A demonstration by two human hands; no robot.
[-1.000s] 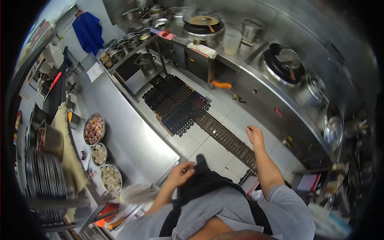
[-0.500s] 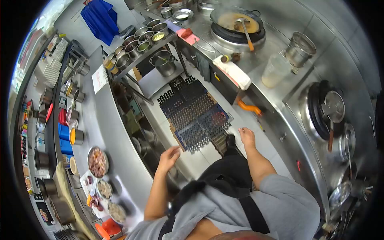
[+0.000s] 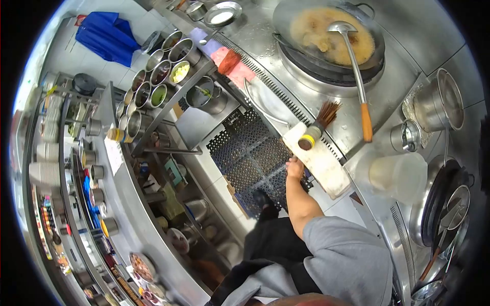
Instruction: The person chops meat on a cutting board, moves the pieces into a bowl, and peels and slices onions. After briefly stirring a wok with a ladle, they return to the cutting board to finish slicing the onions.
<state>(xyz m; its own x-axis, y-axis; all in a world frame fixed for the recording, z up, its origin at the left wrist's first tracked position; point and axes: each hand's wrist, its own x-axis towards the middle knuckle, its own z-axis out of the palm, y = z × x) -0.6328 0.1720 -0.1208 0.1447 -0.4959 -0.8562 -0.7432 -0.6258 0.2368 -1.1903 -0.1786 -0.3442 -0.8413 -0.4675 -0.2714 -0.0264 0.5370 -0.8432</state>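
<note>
My right hand [image 3: 294,168] is at the front edge of the stove counter, beside a folded white cloth [image 3: 326,176]. Its fingers look curled; whether they touch the cloth or hold anything is hidden. On the cloth lies a wok brush [image 3: 316,130] with brown bristles and a yellow band. Farther back, a large wok [image 3: 286,38] holds bubbling brownish liquid. A wok ladle [image 3: 356,66] with a wooden handle rests in it, its grip over the rim towards me. My left hand is out of view.
A cloudy plastic container [image 3: 398,176] and a metal strainer pot [image 3: 439,99] stand on the right. Ahead are metal tubs of ingredients [image 3: 159,95] on a shelf. A steel counter [image 3: 148,214] runs along the left. Perforated black mats [image 3: 250,148] cover the floor.
I have come closer to the stove with the wok. My right hand has reached forward to the white cloth. My left hand has gone out of view.
</note>
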